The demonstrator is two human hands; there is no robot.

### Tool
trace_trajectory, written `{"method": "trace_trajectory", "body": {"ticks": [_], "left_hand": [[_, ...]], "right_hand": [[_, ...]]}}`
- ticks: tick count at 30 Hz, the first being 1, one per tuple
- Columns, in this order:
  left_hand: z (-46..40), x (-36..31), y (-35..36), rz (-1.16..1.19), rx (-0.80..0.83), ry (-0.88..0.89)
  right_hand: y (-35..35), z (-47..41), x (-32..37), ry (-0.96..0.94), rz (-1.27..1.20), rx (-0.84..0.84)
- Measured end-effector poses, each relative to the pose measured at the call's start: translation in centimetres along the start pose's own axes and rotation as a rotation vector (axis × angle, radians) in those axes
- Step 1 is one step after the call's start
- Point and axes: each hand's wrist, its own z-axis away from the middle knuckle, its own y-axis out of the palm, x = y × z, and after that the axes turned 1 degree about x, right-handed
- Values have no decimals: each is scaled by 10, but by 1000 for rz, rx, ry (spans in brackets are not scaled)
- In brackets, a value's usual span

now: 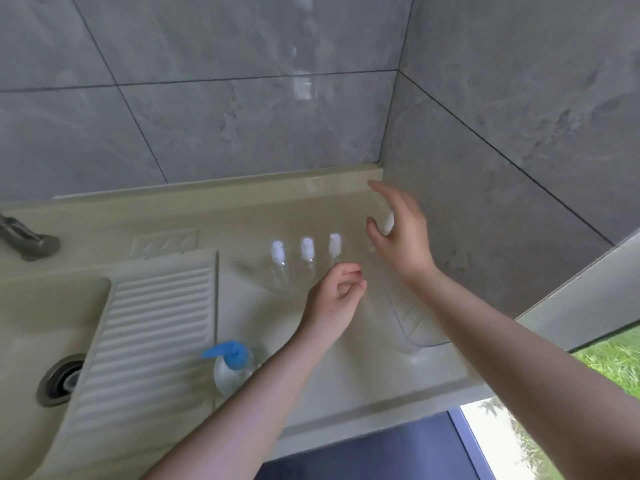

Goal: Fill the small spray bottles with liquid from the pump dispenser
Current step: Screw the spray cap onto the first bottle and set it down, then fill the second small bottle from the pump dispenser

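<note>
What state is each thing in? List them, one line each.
Three spray bottles: upright in a row, capped, look empty.
Fourth spray bottle: behind the right hand, mostly hidden.
Pump dispenser: upright, untouched.
Left hand: loosely curled, holding nothing.
Right hand: fingers spread.

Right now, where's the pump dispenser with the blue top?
In the head view, the pump dispenser stands on the counter near its front edge, just right of the ribbed washboard and beside the left forearm.
</note>
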Motion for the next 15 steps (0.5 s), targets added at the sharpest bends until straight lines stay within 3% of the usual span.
{"method": "trace_trajectory", "body": {"ticks": [8,15], "left_hand": [[10,-24,-63,-57,-141,67],[20,-26,-145,-215,-170,-76]], "right_hand": [[45,-13,56,-153,8,276],[77,-13,84,-210,328,627]]}}
